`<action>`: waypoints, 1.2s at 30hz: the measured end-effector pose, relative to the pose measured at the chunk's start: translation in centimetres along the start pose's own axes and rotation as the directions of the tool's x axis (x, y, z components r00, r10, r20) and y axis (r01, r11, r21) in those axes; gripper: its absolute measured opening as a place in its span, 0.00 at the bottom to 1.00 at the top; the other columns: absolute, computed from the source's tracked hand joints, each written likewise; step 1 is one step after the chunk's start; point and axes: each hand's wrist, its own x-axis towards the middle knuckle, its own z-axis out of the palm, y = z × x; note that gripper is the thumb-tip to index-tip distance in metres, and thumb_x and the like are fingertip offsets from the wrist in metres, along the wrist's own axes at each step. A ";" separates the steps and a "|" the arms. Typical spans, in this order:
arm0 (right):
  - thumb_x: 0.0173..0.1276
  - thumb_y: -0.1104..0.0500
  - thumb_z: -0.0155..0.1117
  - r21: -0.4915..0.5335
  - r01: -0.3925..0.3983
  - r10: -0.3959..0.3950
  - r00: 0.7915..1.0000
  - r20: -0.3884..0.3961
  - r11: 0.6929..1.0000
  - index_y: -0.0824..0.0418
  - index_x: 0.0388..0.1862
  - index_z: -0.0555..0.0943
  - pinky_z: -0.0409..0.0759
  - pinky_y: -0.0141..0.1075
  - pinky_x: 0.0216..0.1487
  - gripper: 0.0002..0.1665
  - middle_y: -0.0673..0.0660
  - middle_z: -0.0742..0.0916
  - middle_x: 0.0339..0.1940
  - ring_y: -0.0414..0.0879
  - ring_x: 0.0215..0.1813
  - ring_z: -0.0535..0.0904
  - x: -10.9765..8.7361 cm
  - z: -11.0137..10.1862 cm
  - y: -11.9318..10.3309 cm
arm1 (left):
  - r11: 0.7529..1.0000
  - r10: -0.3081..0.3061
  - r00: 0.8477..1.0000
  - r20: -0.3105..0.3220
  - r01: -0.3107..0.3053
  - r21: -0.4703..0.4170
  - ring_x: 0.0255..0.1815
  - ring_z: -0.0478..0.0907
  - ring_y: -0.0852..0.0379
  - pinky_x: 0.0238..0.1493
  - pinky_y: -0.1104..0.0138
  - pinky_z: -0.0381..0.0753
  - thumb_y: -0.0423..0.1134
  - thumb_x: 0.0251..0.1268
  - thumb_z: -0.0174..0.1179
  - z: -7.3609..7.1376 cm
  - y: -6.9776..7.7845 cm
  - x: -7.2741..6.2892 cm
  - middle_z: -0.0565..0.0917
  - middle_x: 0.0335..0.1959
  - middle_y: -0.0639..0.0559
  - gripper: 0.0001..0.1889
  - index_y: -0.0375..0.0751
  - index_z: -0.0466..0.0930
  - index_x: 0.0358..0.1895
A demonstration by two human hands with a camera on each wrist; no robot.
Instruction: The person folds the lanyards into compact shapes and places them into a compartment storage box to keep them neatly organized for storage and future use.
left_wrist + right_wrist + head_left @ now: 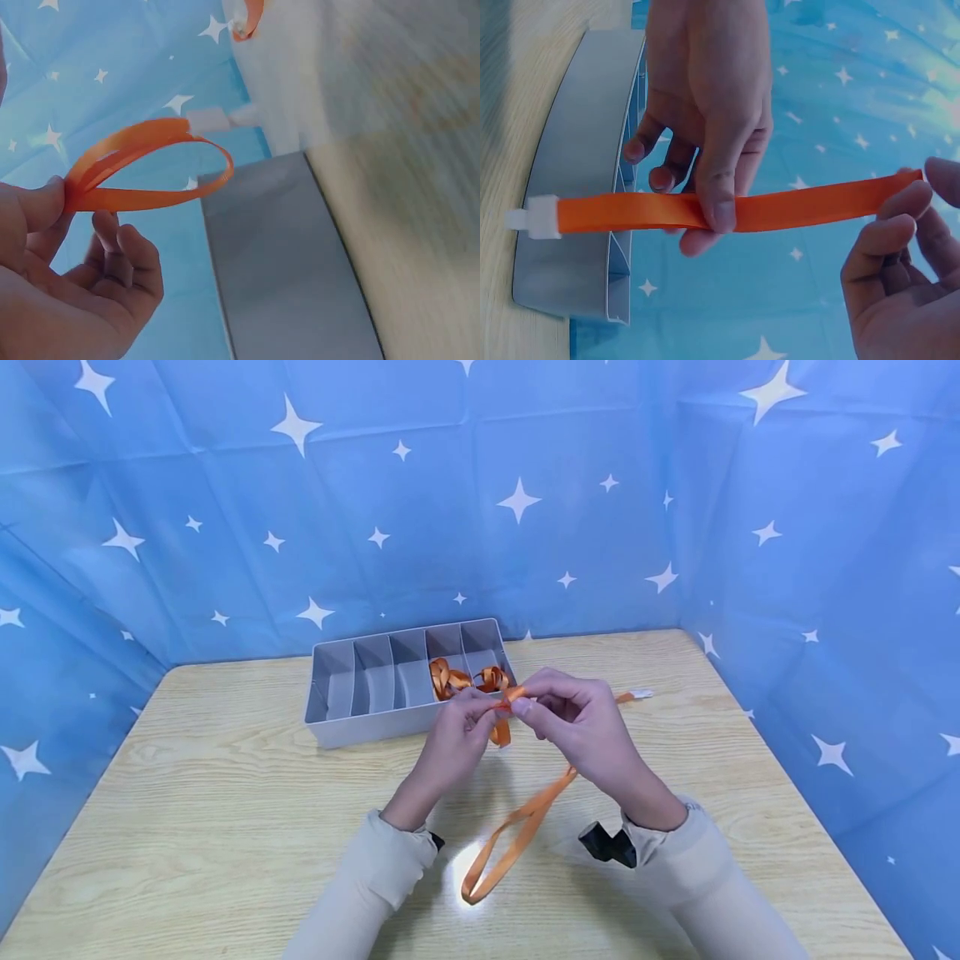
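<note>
Between both hands an orange ribbon strap [802, 210] is held folded in loops, above the front right of the grey tray. My left hand [459, 731] pinches it between thumb and fingers. My right hand [573, 718] pinches it a short way to the right. One folded end carries a white plastic clip [543, 217], which hangs below the left hand. The rest of the strap drops in a long loop [517, 835] to the table in front. In the left wrist view, the left hand [82, 292] pinches the loop's base, its other fingers loosely curled.
The grey divided tray [375, 724] stands at the back of the wooden table [225, 793]. Coiled orange ribbons [447, 678] lie in its two rightmost compartments. A white end piece [641, 694] on an orange strap shows right of the right hand. Blue star-printed curtains [420, 502] surround the table.
</note>
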 end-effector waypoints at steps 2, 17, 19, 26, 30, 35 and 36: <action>0.71 0.67 0.63 0.002 -0.004 0.004 1.000 0.008 1.000 0.69 0.41 0.85 0.69 0.36 0.25 0.06 0.57 0.81 0.33 0.48 0.24 0.69 -0.2 0.1 -0.1 | 1.000 -0.010 1.000 -0.018 0.010 -0.003 0.40 0.75 0.53 0.36 0.65 0.80 0.30 0.72 0.57 -0.4 0.1 0.1 0.81 0.40 0.48 0.10 0.34 0.88 0.48; 0.72 0.65 0.63 -0.048 -0.034 0.034 0.999 0.013 0.998 0.63 0.38 0.85 0.67 0.35 0.21 0.05 0.57 0.79 0.30 0.47 0.21 0.67 -0.8 0.2 0.5 | 0.998 0.047 0.988 -0.150 -0.052 -0.031 0.33 0.71 0.53 0.28 0.70 0.73 0.29 0.73 0.55 -2.8 1.0 1.5 0.81 0.33 0.43 0.11 0.30 0.87 0.46; 0.71 0.65 0.63 -0.050 -0.042 0.042 0.999 0.013 0.998 0.63 0.38 0.85 0.67 0.35 0.22 0.05 0.57 0.80 0.31 0.47 0.21 0.66 -0.9 0.2 0.6 | 0.998 0.055 0.986 -0.159 -0.061 -0.031 0.32 0.71 0.53 0.27 0.71 0.74 0.30 0.73 0.55 -3.1 1.3 1.7 0.80 0.33 0.43 0.11 0.30 0.87 0.47; 0.71 0.62 0.64 -0.060 -0.100 0.100 0.995 -0.002 0.993 0.62 0.40 0.85 0.68 0.34 0.22 0.05 0.58 0.83 0.32 0.47 0.21 0.69 -1.0 0.3 1.1 | 0.996 0.060 0.982 -0.179 -0.072 -0.056 0.34 0.75 0.51 0.31 0.67 0.81 0.31 0.74 0.54 -3.9 2.6 2.1 0.80 0.37 0.44 0.12 0.32 0.87 0.49; 0.70 0.61 0.66 -0.062 -0.127 0.127 0.992 -0.007 0.990 0.61 0.44 0.85 0.69 0.34 0.23 0.07 0.58 0.85 0.34 0.47 0.23 0.72 -1.1 0.5 1.3 | 0.994 0.062 0.983 -0.170 -0.077 -0.080 0.37 0.75 0.51 0.36 0.55 0.85 0.32 0.75 0.55 -4.2 3.3 2.1 0.79 0.38 0.45 0.11 0.34 0.87 0.48; 0.69 0.61 0.67 -0.073 -0.129 0.129 0.992 -0.010 0.989 0.60 0.45 0.86 0.67 0.33 0.22 0.08 0.57 0.85 0.34 0.46 0.21 0.71 -1.1 0.6 1.7 | 0.993 0.075 0.983 -0.165 -0.089 -0.083 0.37 0.74 0.51 0.32 0.63 0.82 0.33 0.75 0.56 -4.3 3.9 2.1 0.79 0.37 0.46 0.11 0.37 0.88 0.46; 0.69 0.61 0.68 -0.076 -0.131 0.130 0.991 -0.013 0.988 0.60 0.46 0.86 0.67 0.33 0.21 0.08 0.57 0.85 0.34 0.46 0.20 0.71 -1.1 0.6 1.8 | 0.993 0.075 0.984 -0.162 -0.089 -0.082 0.37 0.74 0.50 0.32 0.65 0.81 0.34 0.74 0.56 -4.3 4.1 2.1 0.79 0.37 0.47 0.11 0.37 0.88 0.46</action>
